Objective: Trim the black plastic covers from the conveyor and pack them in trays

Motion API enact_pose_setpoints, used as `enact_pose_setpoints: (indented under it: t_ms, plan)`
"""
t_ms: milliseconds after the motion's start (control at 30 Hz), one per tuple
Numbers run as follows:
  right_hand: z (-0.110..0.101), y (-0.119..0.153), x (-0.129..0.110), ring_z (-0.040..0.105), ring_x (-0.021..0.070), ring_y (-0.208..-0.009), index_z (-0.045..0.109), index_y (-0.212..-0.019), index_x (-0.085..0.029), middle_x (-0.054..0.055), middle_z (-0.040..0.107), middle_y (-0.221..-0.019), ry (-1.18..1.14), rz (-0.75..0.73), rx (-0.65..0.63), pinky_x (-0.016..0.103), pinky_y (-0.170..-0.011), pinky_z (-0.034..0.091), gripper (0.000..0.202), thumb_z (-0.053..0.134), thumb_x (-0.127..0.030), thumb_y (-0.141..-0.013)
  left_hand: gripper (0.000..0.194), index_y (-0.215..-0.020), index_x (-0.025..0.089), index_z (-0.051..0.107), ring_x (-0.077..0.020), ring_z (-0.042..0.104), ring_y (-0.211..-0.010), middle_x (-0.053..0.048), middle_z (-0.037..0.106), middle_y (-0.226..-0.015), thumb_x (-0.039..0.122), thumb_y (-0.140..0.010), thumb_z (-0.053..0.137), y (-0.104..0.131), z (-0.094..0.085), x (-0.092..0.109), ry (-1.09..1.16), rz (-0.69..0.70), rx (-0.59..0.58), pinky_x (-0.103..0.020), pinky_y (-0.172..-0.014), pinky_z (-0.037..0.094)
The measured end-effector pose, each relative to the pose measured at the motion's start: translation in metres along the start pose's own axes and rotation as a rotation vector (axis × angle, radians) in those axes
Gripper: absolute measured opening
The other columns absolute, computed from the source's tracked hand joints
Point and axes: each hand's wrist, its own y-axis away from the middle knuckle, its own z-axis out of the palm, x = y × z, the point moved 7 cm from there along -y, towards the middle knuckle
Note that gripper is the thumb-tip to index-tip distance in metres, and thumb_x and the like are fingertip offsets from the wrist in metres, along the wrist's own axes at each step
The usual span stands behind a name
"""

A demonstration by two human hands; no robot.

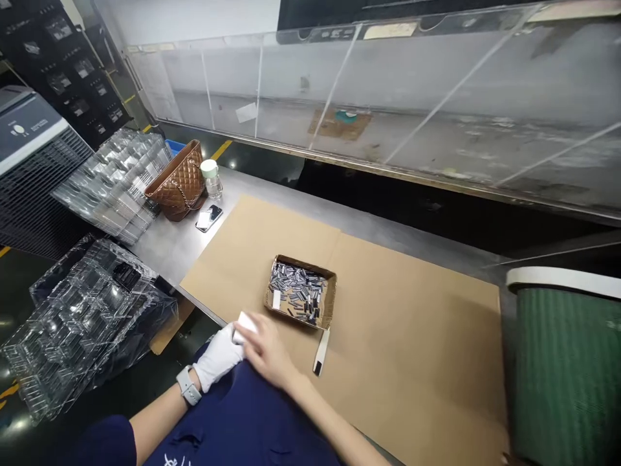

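Note:
Close to my body, at the table's near edge, my left hand [220, 358] in a white glove is closed on a small white block [246, 323]. My bare right hand [268, 349] lies against the same block, fingers bent over its face; its exact grip is partly hidden. Just beyond my hands sits a shallow cardboard box [332, 301] holding many small grey and black strips [298, 285]. A small white piece [276, 299] lies in its near left corner. A white brush-like tool with a dark tip [321, 353] rests on the cardboard to the right of my hands.
Brown cardboard sheets [412, 323] cover the metal table. A green bin [567, 362] stands at the right. On the far left are a brown quilted bag [177, 184], a bottle [212, 179], a phone [209, 219] and stacked clear plastic trays [116, 181]. More trays [87, 317] stand lower left.

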Motion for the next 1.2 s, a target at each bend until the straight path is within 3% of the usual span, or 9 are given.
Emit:
enact_pose_setpoints:
  t_ms: [300, 433, 567, 733, 867, 1000, 1133, 1200]
  plan:
    - [-0.007, -0.004, 0.002, 0.05, 0.0271, -0.111, 0.066, -0.114, -0.022, 0.014, 0.057, -0.118, 0.097, 0.125, 0.067, 0.047, -0.093, 0.043, 0.04, 0.045, -0.016, -0.08, 0.026, -0.098, 0.016, 0.055, -0.0191, 0.061, -0.091, -0.009, 0.065, -0.101, 0.016, -0.071, 0.059, -0.005, 0.004, -0.003, 0.05, -0.051, -0.081, -0.038, -0.093, 0.045]
    - [-0.005, -0.008, 0.008, 0.051, 0.0278, -0.112, 0.067, -0.113, -0.024, 0.013, 0.058, -0.119, -0.01, 0.18, 0.043, 0.048, -0.095, 0.042, 0.041, 0.049, -0.018, -0.077, 0.026, -0.098, 0.016, 0.055, -0.019, 0.062, -0.089, -0.007, 0.066, -0.097, 0.015, -0.072, 0.058, -0.004, 0.001, -0.001, 0.013, -0.082, -0.084, -0.036, -0.088, 0.048]
    - [-0.01, -0.008, 0.024, 0.054, 0.0279, -0.108, 0.067, -0.112, -0.024, 0.012, 0.061, -0.113, -0.162, 0.342, 0.1, 0.049, -0.093, 0.043, 0.037, 0.046, -0.027, -0.082, 0.037, -0.108, 0.016, 0.054, -0.0187, 0.062, -0.088, -0.007, 0.066, -0.1, 0.01, -0.071, 0.053, -0.002, -0.004, 0.01, -0.147, -0.063, -0.03, -0.036, -0.086, 0.049]
    - [-0.008, -0.01, 0.025, 0.056, 0.0273, -0.106, 0.068, -0.111, -0.023, 0.012, 0.064, -0.11, -0.333, 0.401, 0.116, 0.049, -0.094, 0.044, 0.038, 0.043, -0.037, -0.086, 0.039, -0.111, 0.016, 0.053, -0.0205, 0.061, -0.1, -0.009, 0.065, -0.108, 0.012, -0.073, 0.053, -0.001, -0.008, 0.015, -0.136, -0.033, 0.009, -0.037, -0.092, 0.047]
    - [-0.01, -0.015, 0.014, 0.052, 0.0275, -0.113, 0.067, -0.113, -0.026, 0.011, 0.059, -0.119, -0.367, 0.316, 0.135, 0.048, -0.099, 0.04, 0.04, 0.046, -0.045, -0.085, 0.035, -0.107, 0.017, 0.053, -0.0197, 0.061, -0.099, -0.008, 0.065, -0.108, 0.012, -0.073, 0.054, -0.001, -0.009, 0.016, -0.105, -0.006, 0.004, -0.036, -0.091, 0.048]
    - [-0.01, -0.013, 0.017, 0.057, 0.0272, -0.105, 0.069, -0.109, -0.024, 0.011, 0.064, -0.108, -0.427, 0.433, 0.157, 0.049, -0.095, 0.043, 0.044, 0.043, -0.05, -0.086, 0.035, -0.109, 0.015, 0.053, -0.02, 0.063, -0.094, -0.01, 0.065, -0.105, 0.014, -0.075, 0.055, 0.0, -0.012, 0.011, -0.126, 0.001, 0.04, -0.038, -0.091, 0.048]
    - [-0.015, -0.015, 0.016, 0.054, 0.0283, -0.111, 0.069, -0.109, -0.024, 0.011, 0.062, -0.114, -0.506, 0.421, 0.2, 0.049, -0.1, 0.039, 0.046, 0.048, -0.055, -0.082, 0.024, -0.1, 0.016, 0.055, -0.0209, 0.063, -0.096, -0.009, 0.066, -0.103, 0.018, -0.076, 0.057, 0.0, -0.01, 0.014, -0.077, 0.021, 0.026, -0.039, -0.092, 0.048]
    - [-0.013, -0.014, 0.027, 0.056, 0.0304, -0.108, 0.072, -0.103, -0.02, 0.013, 0.066, -0.11, -0.615, 0.528, 0.19, 0.05, -0.099, 0.039, 0.052, 0.049, -0.06, -0.078, 0.03, -0.106, 0.017, 0.055, -0.0214, 0.062, -0.102, -0.009, 0.065, -0.11, 0.02, -0.076, 0.058, 0.002, -0.007, 0.02, -0.072, 0.01, -0.004, -0.04, -0.096, 0.046]
